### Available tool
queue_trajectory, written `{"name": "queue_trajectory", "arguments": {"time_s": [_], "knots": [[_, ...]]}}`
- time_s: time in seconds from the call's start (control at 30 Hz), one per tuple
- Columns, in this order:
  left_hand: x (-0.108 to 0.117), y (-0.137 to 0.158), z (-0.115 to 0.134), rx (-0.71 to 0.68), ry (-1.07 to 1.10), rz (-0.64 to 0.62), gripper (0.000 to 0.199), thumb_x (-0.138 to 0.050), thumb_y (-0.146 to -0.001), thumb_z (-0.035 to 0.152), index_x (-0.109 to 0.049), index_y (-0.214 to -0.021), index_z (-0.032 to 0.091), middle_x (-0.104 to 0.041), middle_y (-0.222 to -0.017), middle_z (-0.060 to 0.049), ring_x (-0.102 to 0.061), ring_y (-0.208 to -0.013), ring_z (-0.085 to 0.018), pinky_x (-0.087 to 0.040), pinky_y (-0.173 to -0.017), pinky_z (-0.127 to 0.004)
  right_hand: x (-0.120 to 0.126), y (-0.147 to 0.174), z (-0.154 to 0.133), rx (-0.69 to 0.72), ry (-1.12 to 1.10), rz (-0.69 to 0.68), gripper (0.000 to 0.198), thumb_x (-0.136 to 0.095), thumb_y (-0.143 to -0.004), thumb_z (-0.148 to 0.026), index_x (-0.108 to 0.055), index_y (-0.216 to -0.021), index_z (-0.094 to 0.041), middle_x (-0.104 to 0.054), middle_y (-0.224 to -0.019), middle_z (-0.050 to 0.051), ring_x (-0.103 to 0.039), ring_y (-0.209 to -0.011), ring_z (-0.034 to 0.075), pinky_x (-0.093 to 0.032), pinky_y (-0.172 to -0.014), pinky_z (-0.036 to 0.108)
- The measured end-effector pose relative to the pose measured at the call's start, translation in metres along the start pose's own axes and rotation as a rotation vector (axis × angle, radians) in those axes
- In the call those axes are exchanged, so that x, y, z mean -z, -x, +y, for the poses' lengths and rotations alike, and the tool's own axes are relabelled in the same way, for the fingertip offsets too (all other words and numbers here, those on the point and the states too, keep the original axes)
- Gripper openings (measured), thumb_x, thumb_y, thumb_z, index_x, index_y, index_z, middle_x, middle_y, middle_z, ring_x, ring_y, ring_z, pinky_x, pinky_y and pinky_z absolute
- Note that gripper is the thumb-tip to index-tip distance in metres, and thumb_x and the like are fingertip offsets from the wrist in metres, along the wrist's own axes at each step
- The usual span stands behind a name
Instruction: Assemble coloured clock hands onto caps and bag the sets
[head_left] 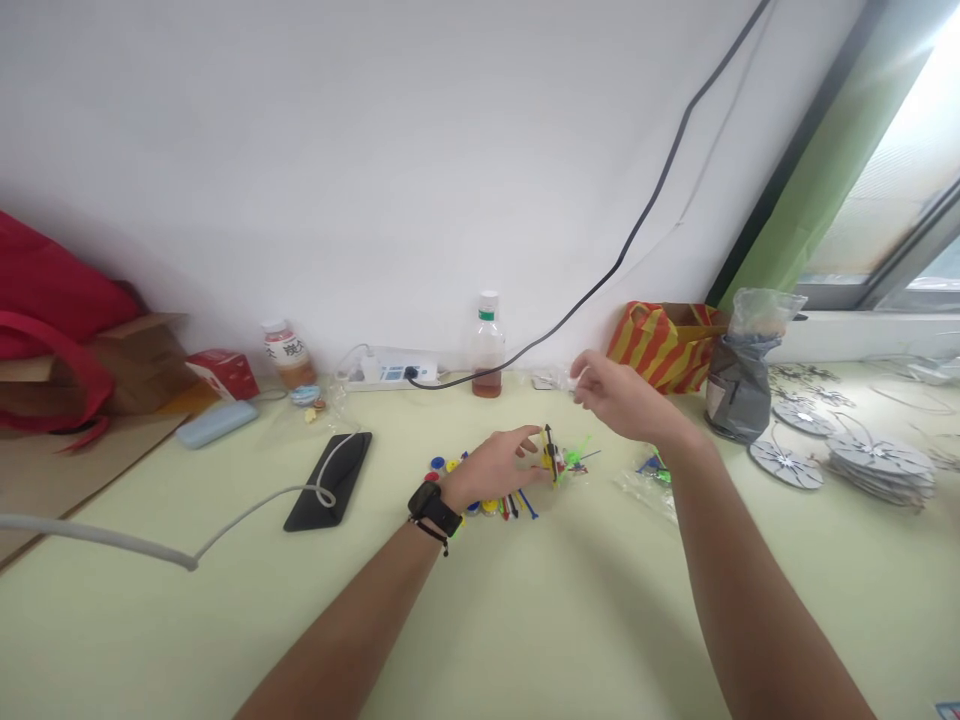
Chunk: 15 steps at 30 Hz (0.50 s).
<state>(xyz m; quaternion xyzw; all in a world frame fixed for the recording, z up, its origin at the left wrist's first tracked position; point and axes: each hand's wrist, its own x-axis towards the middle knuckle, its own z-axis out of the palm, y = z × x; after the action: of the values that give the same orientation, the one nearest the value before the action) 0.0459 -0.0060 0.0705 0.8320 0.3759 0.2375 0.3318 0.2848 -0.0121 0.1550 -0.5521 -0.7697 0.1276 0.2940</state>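
Near the middle of the table, my left hand [501, 468] is closed on a few small plastic arrows [551, 455], one black and some yellow, held upright between thumb and fingers. Green and blue arrow pieces [577, 459] lie just right of them. Under and around the left wrist are more coloured arrows [516, 505] and round discs [438, 463], partly hidden by the hand. My right hand [609, 392] is raised farther back with its fingers pinched together. Clear crumpled plastic [559, 378] shows beside its fingertips; whether they hold it cannot be made out.
A clear bag with coloured pieces [654, 480] lies by my right forearm. Behind stand a bottle [487, 350], a power strip [390, 368] and a striped bag [649, 345]. A black phone [328, 482] with a cable lies left; stacked grey discs [881, 460] sit right.
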Motion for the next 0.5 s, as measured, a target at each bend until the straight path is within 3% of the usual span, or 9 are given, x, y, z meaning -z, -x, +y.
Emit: {"name": "queue_trajectory", "arguments": {"time_s": [0.07, 0.17, 0.27, 0.37, 0.43, 0.5], "knots": [[-0.005, -0.001, -0.005, 0.02, 0.025, -0.017, 0.063, -0.07, -0.086, 0.049, -0.057, -0.142, 0.024, -0.074, -0.115, -0.011, -0.07, -0.103, -0.026, -0.057, -0.086, -0.036, 0.006, -0.002, 0.012, -0.02, -0.012, 0.13, 0.024, -0.056, -0.084, -0.018, -0.054, -0.108, -0.022, -0.071, -0.092, 0.004, -0.063, -0.076, 0.018, -0.047, -0.067, 0.027], [-0.011, -0.003, -0.012, 0.034, 0.044, -0.022, 0.055, -0.068, -0.087, 0.046, -0.061, -0.137, 0.025, -0.075, -0.109, -0.008, -0.071, -0.096, -0.024, -0.057, -0.082, -0.034, 0.014, -0.004, 0.035, -0.091, -0.049, 0.282, 0.014, -0.058, -0.079, -0.019, -0.06, -0.093, -0.02, -0.07, -0.087, 0.005, -0.061, -0.07, 0.017, -0.045, -0.064, 0.027], [-0.016, -0.004, -0.013, 0.051, 0.061, -0.016, 0.05, -0.069, -0.086, 0.042, -0.064, -0.132, 0.024, -0.076, -0.104, -0.006, -0.071, -0.091, -0.023, -0.057, -0.079, -0.033, 0.015, -0.005, 0.058, -0.269, -0.143, 0.433, 0.016, -0.053, -0.075, -0.018, -0.068, -0.082, -0.018, -0.069, -0.075, 0.005, -0.059, -0.064, 0.016, -0.043, -0.058, 0.026], [-0.022, -0.005, -0.011, 0.061, 0.087, -0.004, 0.048, -0.071, -0.084, 0.038, -0.066, -0.128, 0.022, -0.076, -0.099, -0.006, -0.071, -0.087, -0.022, -0.057, -0.077, -0.032, 0.009, -0.006, 0.076, -0.425, -0.33, 0.586, 0.025, -0.053, -0.072, -0.019, -0.075, -0.085, -0.016, -0.071, -0.076, 0.006, -0.059, -0.062, 0.016, -0.044, -0.056, 0.026], [-0.026, -0.005, -0.008, 0.071, 0.128, 0.007, 0.047, -0.071, -0.082, 0.033, -0.067, -0.127, 0.019, -0.076, -0.099, -0.007, -0.07, -0.085, -0.021, -0.056, -0.075, -0.03, 0.004, -0.007, 0.086, -0.478, -0.468, 0.608, 0.026, -0.057, -0.071, -0.02, -0.076, -0.087, -0.015, -0.072, -0.078, 0.007, -0.06, -0.063, 0.016, -0.047, -0.057, 0.026], [-0.028, -0.005, -0.006, 0.079, 0.173, 0.019, 0.043, -0.069, -0.082, 0.03, -0.069, -0.123, 0.016, -0.076, -0.1, -0.008, -0.071, -0.083, -0.02, -0.056, -0.073, -0.029, -0.002, -0.007, 0.094, -0.502, -0.555, 0.504, 0.024, -0.061, -0.07, -0.021, -0.077, -0.086, -0.014, -0.073, -0.078, 0.008, -0.061, -0.062, 0.015, -0.05, -0.059, 0.026]]}}
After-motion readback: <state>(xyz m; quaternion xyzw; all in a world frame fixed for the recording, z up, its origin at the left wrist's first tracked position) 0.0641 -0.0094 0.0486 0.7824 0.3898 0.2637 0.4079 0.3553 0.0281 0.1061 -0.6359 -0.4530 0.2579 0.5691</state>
